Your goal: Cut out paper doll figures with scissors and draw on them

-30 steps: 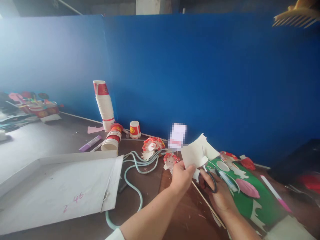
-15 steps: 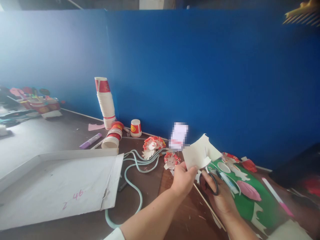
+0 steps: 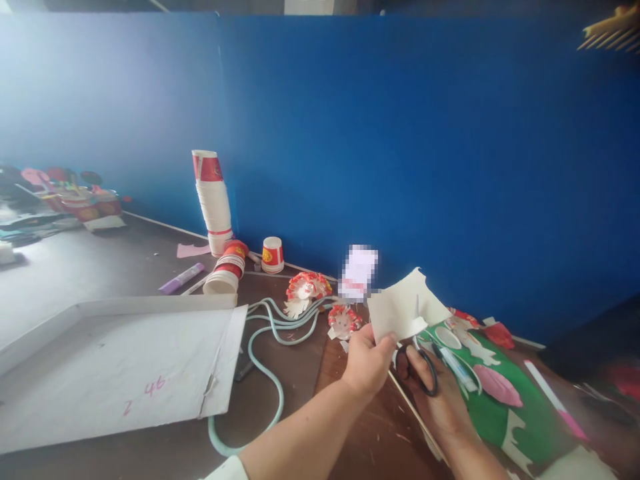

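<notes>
My left hand [image 3: 369, 360] pinches the lower left edge of a cream sheet of paper [image 3: 395, 310], holding it up above the table. In my right hand [image 3: 440, 393] is a pair of scissors with black handles [image 3: 429, 373], fingers through the loops. The scissors' blades reach up into the sheet from its lower edge, and a cut flap curls there. Part of the blades is hidden by the paper. Below my hands lies a thin wooden stick [image 3: 413, 408]. Two red-and-white cut paper-cup flowers [image 3: 345, 321] rest to the left of the sheet.
A white box lid [image 3: 150, 373] and a pale blue cord [image 3: 277, 393] lie on the left. Behind them stand stacked paper cups [image 3: 214, 207] beside a blue partition [image 3: 400, 133]. Green paper [image 3: 530, 400] with a pink cutout [image 3: 497, 385] and a marker [image 3: 555, 399] is at right.
The sheet and the scissors have shifted very slightly in my hands, the scissors' handles opening a little wider. The view has moved slightly; the things on the table stay put.
</notes>
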Demonstrator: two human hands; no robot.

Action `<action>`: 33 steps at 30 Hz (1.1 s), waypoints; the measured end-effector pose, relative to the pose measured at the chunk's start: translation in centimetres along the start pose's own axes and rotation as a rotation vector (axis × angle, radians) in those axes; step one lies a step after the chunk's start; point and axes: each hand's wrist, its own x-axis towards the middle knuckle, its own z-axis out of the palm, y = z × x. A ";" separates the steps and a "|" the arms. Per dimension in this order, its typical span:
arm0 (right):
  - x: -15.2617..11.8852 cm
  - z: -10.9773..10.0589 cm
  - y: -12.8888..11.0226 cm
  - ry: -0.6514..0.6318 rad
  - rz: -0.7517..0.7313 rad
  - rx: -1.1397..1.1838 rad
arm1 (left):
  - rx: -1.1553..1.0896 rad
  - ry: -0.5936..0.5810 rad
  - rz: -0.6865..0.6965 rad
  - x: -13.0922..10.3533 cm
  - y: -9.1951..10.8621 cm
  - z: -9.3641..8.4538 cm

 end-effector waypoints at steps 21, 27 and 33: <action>0.5 -1.6 0.3 -0.084 0.060 -0.074 | 0.032 0.045 -0.019 -0.1 0.9 -0.2; 0.9 -1.9 0.2 -0.073 0.051 -0.146 | 0.039 0.031 -0.009 0.0 0.7 -0.4; 0.6 -1.6 -0.2 -0.029 0.027 -0.197 | 0.030 0.007 -0.001 0.3 -0.2 -0.7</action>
